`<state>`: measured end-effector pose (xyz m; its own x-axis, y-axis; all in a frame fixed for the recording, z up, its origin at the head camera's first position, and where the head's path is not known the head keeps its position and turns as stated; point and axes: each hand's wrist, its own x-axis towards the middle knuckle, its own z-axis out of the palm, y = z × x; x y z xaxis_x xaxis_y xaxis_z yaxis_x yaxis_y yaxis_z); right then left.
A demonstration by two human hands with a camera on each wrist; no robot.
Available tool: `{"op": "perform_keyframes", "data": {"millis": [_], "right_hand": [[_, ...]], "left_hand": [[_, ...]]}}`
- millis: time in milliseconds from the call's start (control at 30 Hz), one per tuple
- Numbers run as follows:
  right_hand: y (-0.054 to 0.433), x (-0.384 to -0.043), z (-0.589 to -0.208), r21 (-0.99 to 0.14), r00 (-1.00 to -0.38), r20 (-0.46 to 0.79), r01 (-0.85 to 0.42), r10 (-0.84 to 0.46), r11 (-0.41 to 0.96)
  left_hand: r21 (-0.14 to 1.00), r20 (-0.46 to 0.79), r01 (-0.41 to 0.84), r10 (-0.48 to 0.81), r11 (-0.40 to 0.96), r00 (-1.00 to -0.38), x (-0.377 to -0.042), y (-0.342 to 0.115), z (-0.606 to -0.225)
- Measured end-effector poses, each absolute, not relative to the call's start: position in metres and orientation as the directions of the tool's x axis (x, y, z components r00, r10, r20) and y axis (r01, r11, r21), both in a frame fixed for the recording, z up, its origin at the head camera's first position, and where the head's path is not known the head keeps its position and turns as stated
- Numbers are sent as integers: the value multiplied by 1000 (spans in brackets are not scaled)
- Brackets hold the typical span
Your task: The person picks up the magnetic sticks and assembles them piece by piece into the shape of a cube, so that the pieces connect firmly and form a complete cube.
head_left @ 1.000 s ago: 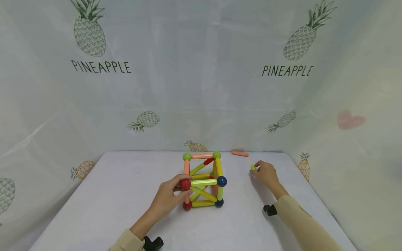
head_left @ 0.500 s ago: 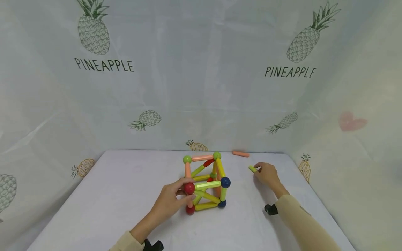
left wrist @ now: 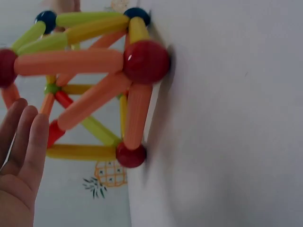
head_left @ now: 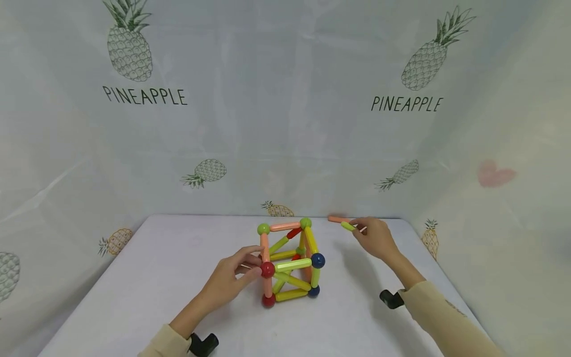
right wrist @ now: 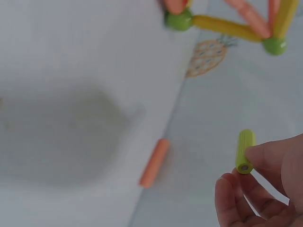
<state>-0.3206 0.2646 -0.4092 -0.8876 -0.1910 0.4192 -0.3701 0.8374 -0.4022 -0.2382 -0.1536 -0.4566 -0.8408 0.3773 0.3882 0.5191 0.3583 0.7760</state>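
Observation:
A cube-like frame of magnetic sticks and balls [head_left: 292,265] stands on the white table, with diagonal sticks across its faces. Beside its near left edge is my left hand [head_left: 229,277], thumb and fingertips right at the upper red ball [head_left: 267,269]. In the left wrist view the fingers [left wrist: 35,156] of that hand are straight and spread near the orange sticks. To the right of the frame, raised over the table, my right hand [head_left: 375,238] pinches a lime-green magnetic stick [right wrist: 245,144] between thumb and fingers. One flat end of this stick faces the right wrist camera.
A loose orange magnetic stick [head_left: 337,218] lies at the table's back edge, partly overlapped by the right hand. A pineapple-printed cloth [head_left: 285,124] hangs behind the table [head_left: 178,277]. Each wrist carries a black camera mount [head_left: 391,299].
My right hand has risen and moved slightly back and left with the lime-green stick. My left hand has loosened from the red ball and drawn a little left. The frame shifted slightly.

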Motion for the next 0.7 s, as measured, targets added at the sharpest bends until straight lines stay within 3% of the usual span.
{"op": "perform_keyframes", "data": {"millis": [300, 700], "right_hand": [[218, -290, -363, -415, -856, 456, -448, -245, 792], [154, -277, -352, -441, -824, 453, -539, -340, 717]], "left_hand": [[757, 453, 488, 189, 434, -871, -273, -164, -442], [797, 370, 429, 217, 426, -903, -311, -154, -437]]}}
